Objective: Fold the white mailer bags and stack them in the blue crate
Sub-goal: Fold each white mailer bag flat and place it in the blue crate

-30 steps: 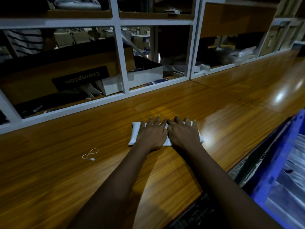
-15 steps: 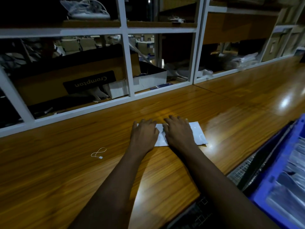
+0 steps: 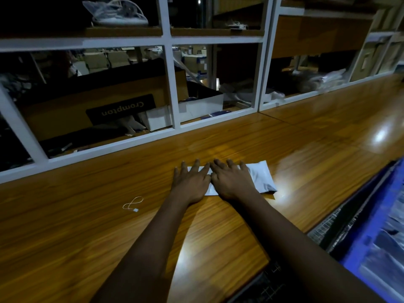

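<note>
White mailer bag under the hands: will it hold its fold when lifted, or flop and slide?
Probably floppy: the white mailer bag looks thin, pressed flat by the left hand and right hand. Likely light and slippery: its skin and the wooden table both shine. The fold may spring open.

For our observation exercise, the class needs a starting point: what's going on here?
A person presses a white mailer bag flat on the wooden counter, left hand and right hand side by side, fingers straight. The bag's right end shows beyond the right hand. The blue crate stands at lower right; this bag is not in it yet.
</note>
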### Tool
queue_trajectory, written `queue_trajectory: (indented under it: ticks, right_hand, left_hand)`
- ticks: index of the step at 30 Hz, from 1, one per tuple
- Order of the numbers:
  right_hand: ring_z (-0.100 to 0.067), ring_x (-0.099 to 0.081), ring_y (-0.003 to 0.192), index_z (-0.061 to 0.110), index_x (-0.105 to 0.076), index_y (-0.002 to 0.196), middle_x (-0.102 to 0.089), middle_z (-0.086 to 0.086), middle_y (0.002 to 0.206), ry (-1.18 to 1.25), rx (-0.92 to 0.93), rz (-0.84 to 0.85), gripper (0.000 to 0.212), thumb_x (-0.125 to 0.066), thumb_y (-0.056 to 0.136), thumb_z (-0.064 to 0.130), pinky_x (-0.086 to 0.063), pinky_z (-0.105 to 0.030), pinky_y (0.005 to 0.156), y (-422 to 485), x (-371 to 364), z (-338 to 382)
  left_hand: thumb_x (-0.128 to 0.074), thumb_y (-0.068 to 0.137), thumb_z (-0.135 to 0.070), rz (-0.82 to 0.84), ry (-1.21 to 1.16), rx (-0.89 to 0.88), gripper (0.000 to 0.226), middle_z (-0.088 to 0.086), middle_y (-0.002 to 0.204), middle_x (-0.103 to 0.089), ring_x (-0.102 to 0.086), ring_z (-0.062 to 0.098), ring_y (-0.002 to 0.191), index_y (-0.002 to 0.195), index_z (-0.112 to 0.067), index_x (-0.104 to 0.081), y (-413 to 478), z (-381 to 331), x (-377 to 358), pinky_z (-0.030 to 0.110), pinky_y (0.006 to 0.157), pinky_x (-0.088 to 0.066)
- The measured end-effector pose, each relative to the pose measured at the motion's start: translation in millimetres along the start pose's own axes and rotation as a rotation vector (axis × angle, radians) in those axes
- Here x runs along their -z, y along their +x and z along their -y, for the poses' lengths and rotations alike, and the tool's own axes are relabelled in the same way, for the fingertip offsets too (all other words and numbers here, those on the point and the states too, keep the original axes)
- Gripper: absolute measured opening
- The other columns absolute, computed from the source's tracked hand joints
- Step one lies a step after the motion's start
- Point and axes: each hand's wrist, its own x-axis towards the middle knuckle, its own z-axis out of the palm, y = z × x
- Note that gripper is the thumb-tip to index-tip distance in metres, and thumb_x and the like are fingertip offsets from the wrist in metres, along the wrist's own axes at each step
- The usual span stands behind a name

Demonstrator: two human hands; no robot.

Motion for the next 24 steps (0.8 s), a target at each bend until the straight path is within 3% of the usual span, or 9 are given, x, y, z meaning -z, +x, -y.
queue_trajectory:
  ticks: [4,9,11,16,17,20,24]
  right_hand:
    - [-0.033,-0.026,0.148,0.019,-0.029,0.156,-0.028,-0.005,0.163,0.009,0.007,-0.069,0.054,-0.025,0.106,0.039,-0.018,-0.059,0.116,-3,3,3]
    - [-0.040,-0.035,0.143,0.020,-0.055,0.140,-0.051,-0.008,0.148,0.071,-0.137,-0.289,0.043,-0.040,0.102,0.035,-0.020,-0.060,0.116,-20,13,-16]
    - [-0.050,-0.043,0.134,0.019,-0.064,0.129,-0.059,-0.014,0.139,0.058,-0.205,-0.280,0.046,-0.037,0.097,0.038,-0.029,-0.067,0.107,-30,8,-21]
    - [-0.063,-0.060,0.092,0.022,-0.076,0.110,-0.068,-0.022,0.117,-0.009,-0.243,-0.106,0.046,-0.041,0.086,0.041,-0.046,-0.073,0.080,-30,-4,-25]
    - [-0.064,-0.059,0.094,0.023,-0.074,0.115,-0.067,-0.021,0.120,-0.017,-0.234,-0.099,0.047,-0.040,0.088,0.041,-0.045,-0.073,0.083,-28,0,-25]
    - [-0.061,-0.044,0.123,0.027,-0.051,0.144,-0.046,-0.017,0.149,-0.038,-0.235,-0.081,0.054,-0.025,0.099,0.044,-0.029,-0.067,0.105,-22,4,-25]
    - [-0.057,-0.026,0.138,0.027,-0.040,0.150,-0.028,-0.015,0.160,-0.057,-0.175,-0.146,0.046,-0.029,0.107,0.038,-0.017,-0.069,0.112,-32,-1,-26]
  left_hand:
    - [-0.017,0.106,-0.044,-0.030,-0.039,0.031,0.052,0.003,0.166,-0.004,-0.002,0.040,0.150,0.157,-0.037,-0.009,-3,-2,2,0.062,0.116,-0.005]
    - [-0.028,0.105,-0.036,-0.341,-0.029,0.004,0.045,0.000,0.158,-0.033,-0.025,0.031,0.146,0.148,-0.027,-0.040,-7,-25,12,0.058,0.116,-0.015]
    - [-0.028,0.106,-0.035,-0.362,-0.011,-0.048,0.045,0.000,0.158,-0.033,-0.028,0.031,0.145,0.148,-0.025,-0.040,-4,-41,13,0.057,0.114,-0.020]
    - [-0.022,0.107,-0.038,-0.156,-0.064,-0.074,0.051,0.000,0.165,-0.015,-0.015,0.037,0.149,0.157,-0.027,-0.016,10,-43,-2,0.064,0.114,-0.018]
    - [-0.021,0.107,-0.039,-0.133,-0.054,-0.073,0.052,-0.001,0.165,-0.013,-0.013,0.038,0.149,0.157,-0.030,-0.014,12,-41,0,0.066,0.113,-0.017]
    - [-0.021,0.107,-0.041,-0.078,-0.034,-0.040,0.052,-0.001,0.166,-0.007,-0.008,0.040,0.149,0.157,-0.037,-0.009,15,-42,6,0.074,0.110,-0.011]
    - [-0.019,0.106,-0.044,-0.081,-0.012,-0.047,0.053,-0.002,0.166,-0.004,-0.005,0.039,0.150,0.157,-0.039,-0.004,9,-44,4,0.076,0.108,-0.008]
